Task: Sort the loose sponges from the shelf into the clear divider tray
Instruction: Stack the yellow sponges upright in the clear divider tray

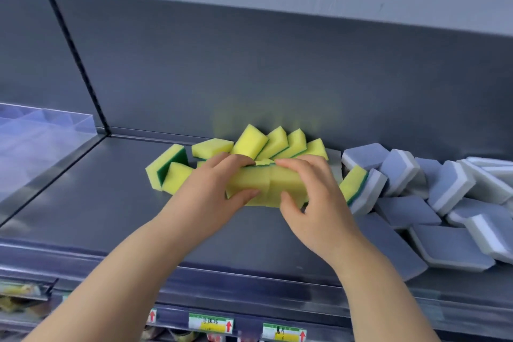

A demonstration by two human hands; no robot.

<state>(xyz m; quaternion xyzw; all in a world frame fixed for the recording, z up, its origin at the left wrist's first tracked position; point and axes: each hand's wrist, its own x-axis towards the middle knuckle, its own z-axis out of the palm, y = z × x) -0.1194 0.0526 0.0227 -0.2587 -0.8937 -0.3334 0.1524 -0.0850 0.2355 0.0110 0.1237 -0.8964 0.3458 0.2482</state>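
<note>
Several yellow sponges with green scouring backs (249, 143) lie fanned against the rear wall of a dark grey shelf (97, 203). Both hands grip a pressed-together row of yellow sponges (268, 184) in front of that fan. My left hand (213, 189) curls round the row's left end, thumb in front and fingers over the top. My right hand (308, 194) grips the right end the same way. The clear divider tray (41, 133) stands at the far left beyond a shelf upright, and I see nothing in it.
A loose pile of grey-and-white sponges (416, 191) covers the right part of the shelf. One yellow-green sponge (354, 182) leans against that pile. A vertical divider post (80, 64) separates the tray bay. Price labels (211, 323) run along the shelf's front edge.
</note>
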